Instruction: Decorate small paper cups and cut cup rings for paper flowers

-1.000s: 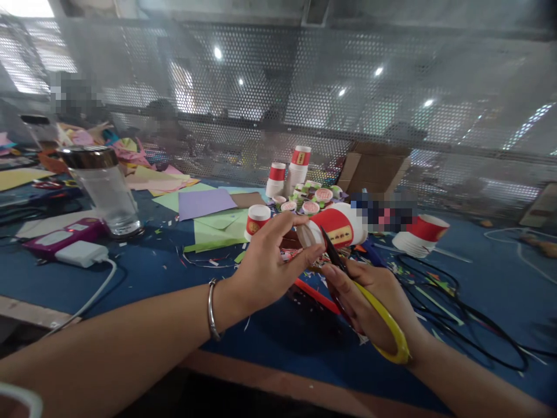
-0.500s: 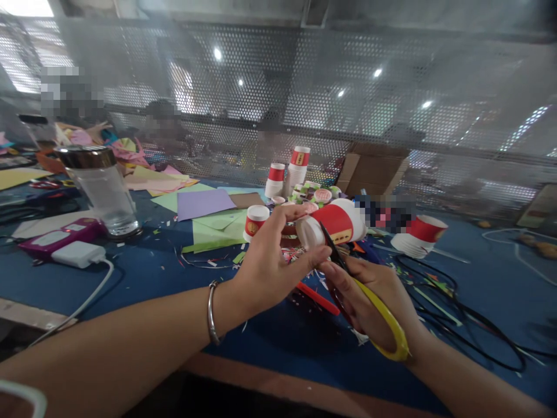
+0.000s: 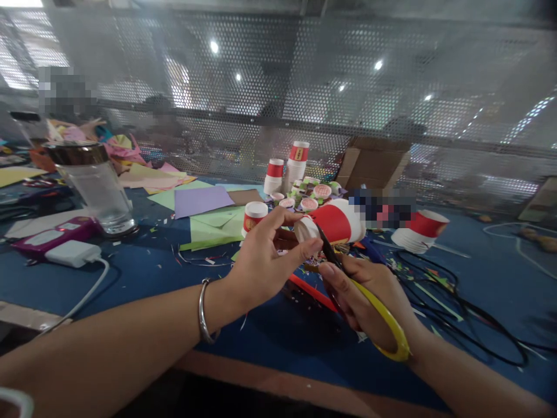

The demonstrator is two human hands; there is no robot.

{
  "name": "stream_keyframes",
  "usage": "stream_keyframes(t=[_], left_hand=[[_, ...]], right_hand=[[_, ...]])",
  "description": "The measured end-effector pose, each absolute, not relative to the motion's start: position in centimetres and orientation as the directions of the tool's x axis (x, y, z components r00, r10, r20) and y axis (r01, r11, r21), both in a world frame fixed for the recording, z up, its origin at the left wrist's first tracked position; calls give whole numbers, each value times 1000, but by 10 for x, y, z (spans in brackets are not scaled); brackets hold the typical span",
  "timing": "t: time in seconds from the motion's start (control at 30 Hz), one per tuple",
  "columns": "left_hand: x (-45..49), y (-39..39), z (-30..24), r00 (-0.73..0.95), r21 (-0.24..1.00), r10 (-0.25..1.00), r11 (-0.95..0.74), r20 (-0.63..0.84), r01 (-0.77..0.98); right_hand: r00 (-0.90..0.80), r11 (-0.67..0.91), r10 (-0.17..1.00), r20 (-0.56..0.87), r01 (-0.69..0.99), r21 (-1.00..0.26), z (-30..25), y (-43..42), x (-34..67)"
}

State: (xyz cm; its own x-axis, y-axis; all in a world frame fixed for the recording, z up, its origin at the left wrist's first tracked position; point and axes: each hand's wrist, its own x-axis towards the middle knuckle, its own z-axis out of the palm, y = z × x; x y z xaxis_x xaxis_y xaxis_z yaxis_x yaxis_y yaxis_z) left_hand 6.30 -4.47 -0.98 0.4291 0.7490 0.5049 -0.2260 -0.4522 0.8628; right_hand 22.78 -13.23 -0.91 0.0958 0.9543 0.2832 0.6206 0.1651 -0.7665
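My left hand (image 3: 265, 261) pinches a red-and-white paper cup (image 3: 333, 223) held on its side, thumb and fingers round its white bottom end. My right hand (image 3: 369, 296) grips yellow-handled scissors (image 3: 378, 319), whose dark blades (image 3: 327, 248) point up against the cup's bottom edge. Both hands hover just above the blue table (image 3: 143, 278), near its front edge. A metal bangle (image 3: 203, 310) circles my left wrist.
More red-and-white cups (image 3: 296, 165) and a toppled stack (image 3: 420, 231) stand behind. Coloured paper sheets (image 3: 204, 212), a glass jar (image 3: 93, 188), a purple device with a white charger (image 3: 72, 252) and black cables (image 3: 456, 307) lie about. A perforated metal screen (image 3: 304, 98) closes the back.
The cup has turned slightly in my left hand and the scissor blades have shifted along its bottom edge. Both hands stay in nearly the same place.
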Motion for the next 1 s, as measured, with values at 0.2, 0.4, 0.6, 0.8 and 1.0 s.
stream_keyframes(t=[0.2,0.4,0.6,0.8,1.0], left_hand=[[62,-51,-12,419,862,754,-458,505,-216],[60,-49,-8,412,811,715,-574,564,-113],[59,-46,-14,359,647,598,-763,716,-19],[57,-43,-15,365,414,404,-909,839,52],[58,-44,-13,352,380,379,-922,856,71]], right_hand=[[80,154,964,253,608,-779,-14,-132,230],[120,121,967,224,557,-821,-7,-138,223],[102,133,968,230,568,-812,-7,-138,223],[118,132,964,239,569,-812,-11,-136,225],[118,135,963,242,565,-814,-14,-134,227]])
